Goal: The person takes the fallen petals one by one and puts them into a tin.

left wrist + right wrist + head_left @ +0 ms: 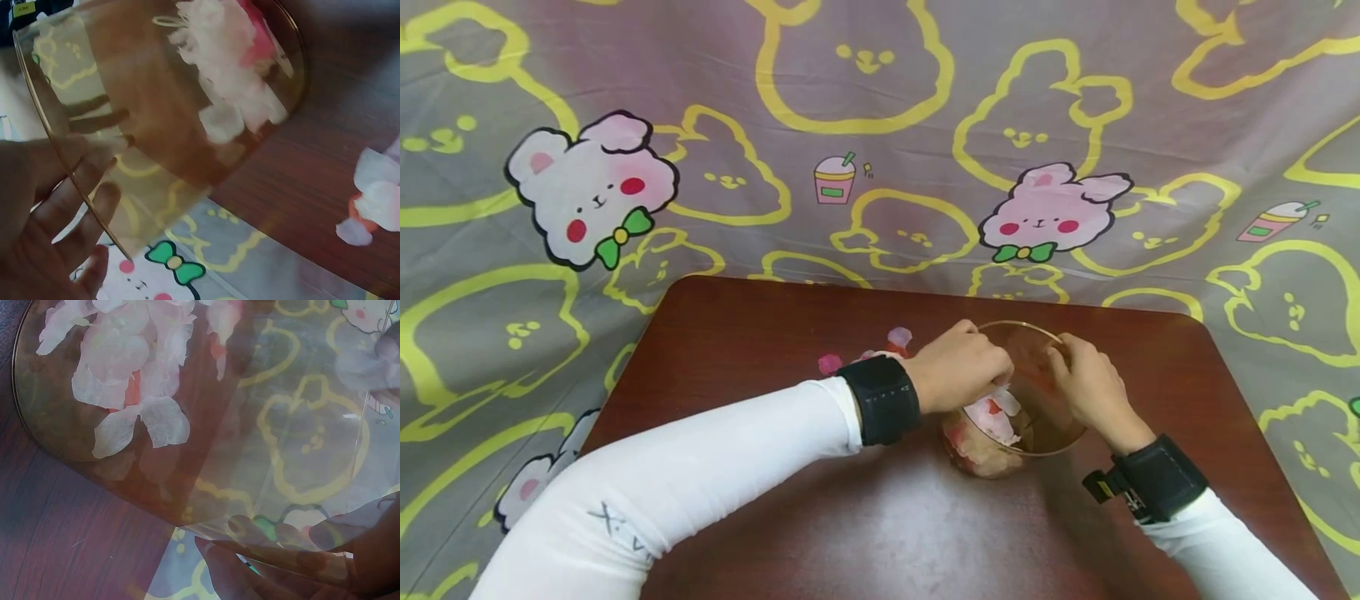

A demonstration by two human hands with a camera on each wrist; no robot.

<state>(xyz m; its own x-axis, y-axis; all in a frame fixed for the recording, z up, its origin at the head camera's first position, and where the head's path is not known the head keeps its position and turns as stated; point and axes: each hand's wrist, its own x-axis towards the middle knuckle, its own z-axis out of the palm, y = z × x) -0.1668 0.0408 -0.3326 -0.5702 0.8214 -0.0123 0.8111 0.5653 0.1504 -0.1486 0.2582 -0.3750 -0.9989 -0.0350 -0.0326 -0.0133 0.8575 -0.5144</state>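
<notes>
A clear amber-tinted vessel with a gold rim (1060,452) stands tilted on the table, its mouth towards my right hand. Pale pink and white petals (215,44) lie heaped inside it, with some red among them. My right hand (1090,379) grips the vessel's right rim; in the right wrist view its fingers (281,562) show along the wall. At the vessel's mouth, my left hand (966,367) has its fingers curled downwards. A pale petal (362,370) shows at a fingertip, apparently pinched by that hand, though the contact is partly hidden.
Left of the vessel, a pink piece (830,364) and a lilac petal (898,337) lie on the brown table (760,333), partly behind my left forearm. A patterned cloth (910,167) hangs behind the table's far edge.
</notes>
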